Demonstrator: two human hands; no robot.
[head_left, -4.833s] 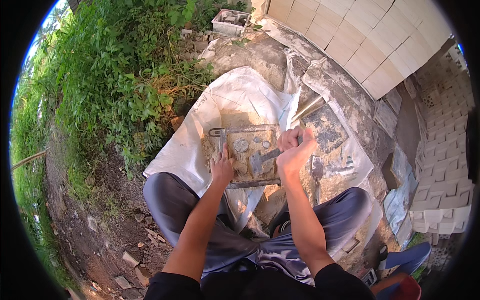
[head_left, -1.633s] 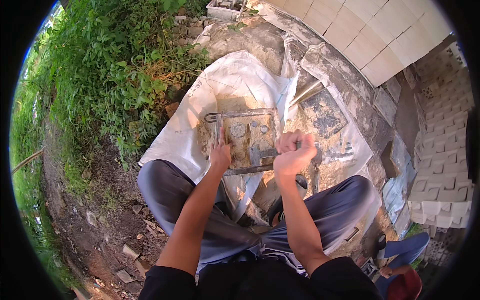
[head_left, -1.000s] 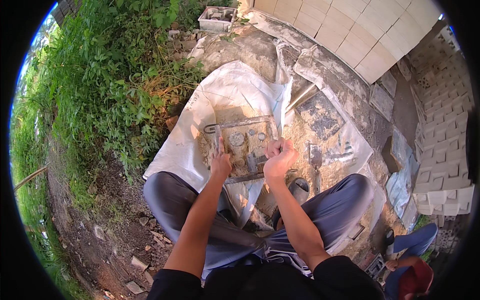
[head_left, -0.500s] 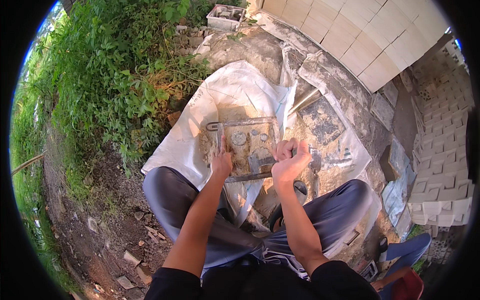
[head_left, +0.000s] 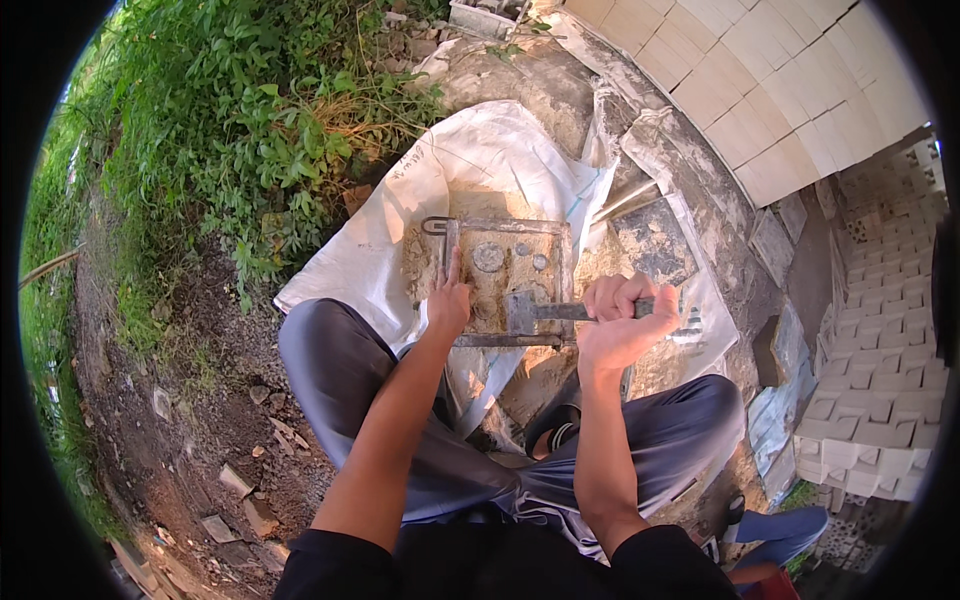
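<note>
A hammer [head_left: 562, 312] with a blocky grey head is in my right hand [head_left: 627, 322], fingers wrapped round the far right end of its handle. Its head hangs over the lower part of a rectangular metal frame [head_left: 508, 226] filled with pale sand; a gap or contact cannot be told. My left hand [head_left: 449, 304] rests against the frame's left side, its index finger stretched along the bar. Inside the frame lie a large round disc [head_left: 488, 257] and two small round pieces [head_left: 530, 257]. A dark metal loop [head_left: 434, 226] juts from the upper left corner.
White sacking [head_left: 350, 250] lies under the frame. A dark sandy board [head_left: 652, 245] is to its right. Green plants [head_left: 270, 150] grow at the left, stacked pale blocks [head_left: 770, 90] stand at upper right, and patterned blocks [head_left: 870, 370] at right. Another person's blue-clothed leg [head_left: 785, 525] shows at lower right.
My right hand has moved right and up with the hammer, so more of the handle shows. The left hand stays at the frame's left side. The whole view has shifted slightly.
</note>
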